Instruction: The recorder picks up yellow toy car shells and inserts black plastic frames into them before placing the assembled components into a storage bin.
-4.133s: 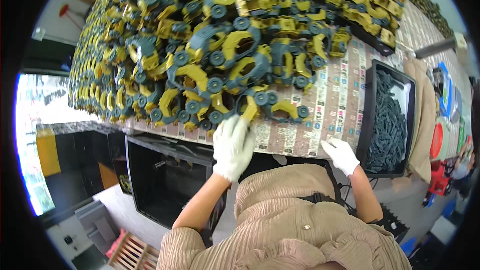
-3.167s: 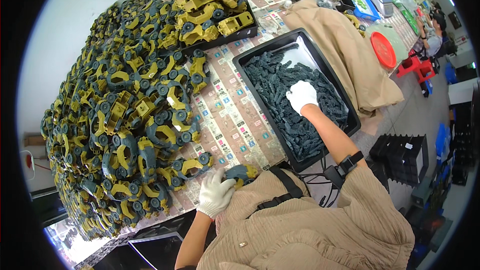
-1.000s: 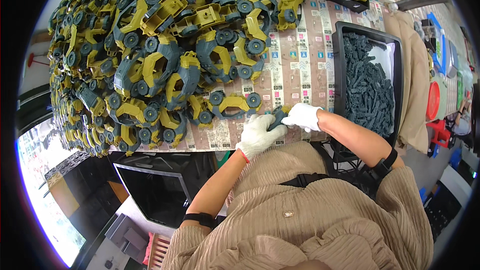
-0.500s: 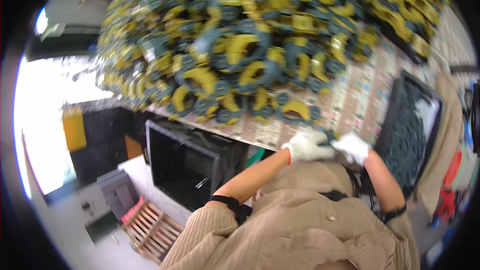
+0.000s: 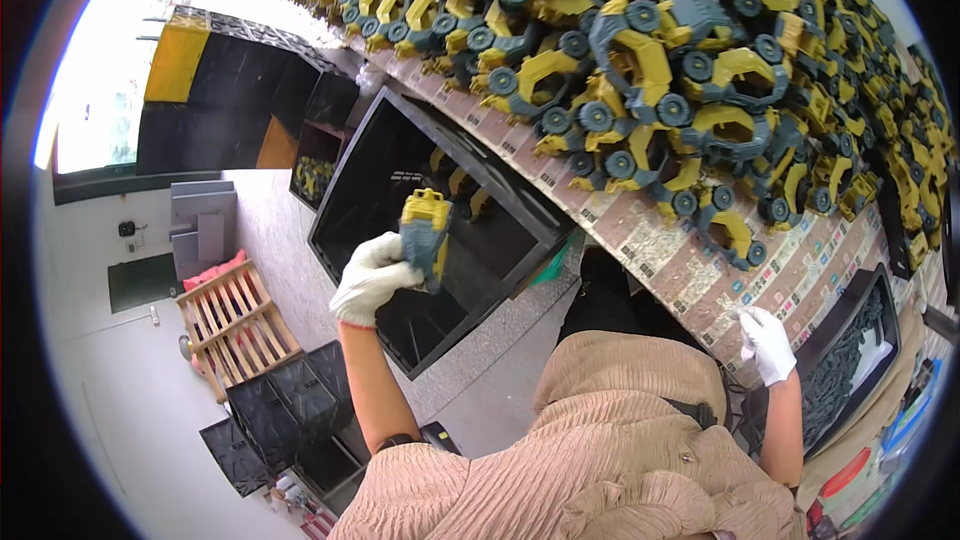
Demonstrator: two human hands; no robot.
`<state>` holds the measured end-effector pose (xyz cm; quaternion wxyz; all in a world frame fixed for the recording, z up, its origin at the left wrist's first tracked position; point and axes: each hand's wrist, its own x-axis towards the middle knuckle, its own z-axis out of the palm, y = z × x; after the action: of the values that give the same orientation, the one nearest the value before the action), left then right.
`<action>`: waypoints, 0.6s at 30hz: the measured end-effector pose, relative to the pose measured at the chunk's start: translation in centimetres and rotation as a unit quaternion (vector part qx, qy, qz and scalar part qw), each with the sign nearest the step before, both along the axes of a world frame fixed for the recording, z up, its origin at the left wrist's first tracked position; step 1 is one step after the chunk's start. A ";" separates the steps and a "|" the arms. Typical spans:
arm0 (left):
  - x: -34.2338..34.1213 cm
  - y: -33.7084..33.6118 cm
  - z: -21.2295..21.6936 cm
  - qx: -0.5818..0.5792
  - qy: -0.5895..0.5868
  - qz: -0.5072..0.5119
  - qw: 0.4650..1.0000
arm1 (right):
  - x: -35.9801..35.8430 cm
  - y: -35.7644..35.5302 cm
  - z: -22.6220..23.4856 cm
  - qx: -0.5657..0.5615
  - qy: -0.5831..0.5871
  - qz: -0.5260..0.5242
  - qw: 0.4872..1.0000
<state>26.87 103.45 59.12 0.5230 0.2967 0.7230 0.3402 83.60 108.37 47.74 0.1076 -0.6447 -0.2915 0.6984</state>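
My left hand (image 5: 374,282), in a white knit glove, is closed around a yellow and grey toy car (image 5: 426,240). It holds the car above a large black crate (image 5: 465,145), where a few similar yellow and grey cars show at the far inner side. My right hand (image 5: 768,345), gloved too, is near the front edge of the table, left of a black bin (image 5: 848,295) of small dark grey parts. Its fingers are drawn together; whether anything small is between them I cannot make out.
Yellow and grey toy cars (image 5: 640,70) are heaped over the patterned table (image 5: 690,285). At the left stand stacked black crates (image 5: 235,90), a wooden pallet (image 5: 240,325) and more black crates (image 5: 295,390). A red object (image 5: 845,472) lies at the lower right.
My hands were close together at the table edge; the left has swung left over the crate with the toy car. My right hand has moved right, and the view has turned leftward.
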 end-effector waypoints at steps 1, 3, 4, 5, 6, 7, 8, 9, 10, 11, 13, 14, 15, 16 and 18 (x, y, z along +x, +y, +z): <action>-2.7 -1.1 -3.3 -0.054 0.078 -0.059 0.994 | -1.0 0.4 -0.1 0.003 -0.018 0.018 1.000; -1.8 0.3 -6.3 -0.171 0.194 -0.140 0.956 | -3.0 0.6 0.0 0.004 -0.051 0.032 0.998; -1.3 0.6 -8.5 -0.196 0.276 -0.220 0.915 | -3.8 0.5 0.1 0.002 -0.059 0.032 0.998; -1.1 0.1 -12.3 -0.167 0.260 -0.227 0.923 | -4.5 0.2 0.2 -0.003 -0.054 0.034 0.998; -0.8 -0.6 -16.1 -0.139 0.246 -0.234 0.930 | -5.3 -0.1 0.1 -0.008 -0.046 0.036 0.998; 0.3 -0.1 -18.4 -0.124 0.260 -0.285 0.914 | -5.9 -0.6 0.0 -0.012 -0.061 0.026 0.998; 1.5 0.1 -20.5 -0.109 0.276 -0.333 0.895 | -6.6 -0.9 0.2 -0.014 -0.069 0.024 0.997; 2.1 -0.6 -23.7 -0.074 0.298 -0.339 0.889 | -7.4 -1.0 0.3 -0.029 -0.085 0.031 0.995; 2.3 -1.9 -27.9 -0.040 0.318 -0.344 0.882 | -8.0 -1.3 0.5 -0.046 -0.102 0.036 0.993; 1.9 -3.3 -32.4 0.005 0.345 -0.348 0.872 | -8.0 -1.9 0.0 -0.054 -0.095 0.009 0.994; 3.3 -1.9 -35.0 0.024 0.390 -0.356 0.849 | -8.8 -2.4 0.3 -0.064 -0.117 -0.008 0.991; 3.6 -1.5 -35.9 0.039 0.443 -0.353 0.823 | -9.2 -2.5 0.5 -0.068 -0.129 -0.016 0.989; 3.3 -1.9 -38.0 0.021 0.455 -0.348 0.820 | -9.5 -2.7 0.5 -0.071 -0.132 -0.019 0.989; 3.7 -1.4 -38.4 0.024 0.450 -0.354 0.819 | -9.6 -3.0 0.4 -0.076 -0.130 -0.033 0.988; 4.1 -0.3 -38.8 -0.061 0.472 -0.313 0.822 | -9.8 -3.5 0.5 -0.082 -0.129 -0.051 0.987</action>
<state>31.01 103.15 20.29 0.2133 0.5989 0.7688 -0.0686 73.78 104.91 48.23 0.0513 -0.7497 -0.2118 0.6249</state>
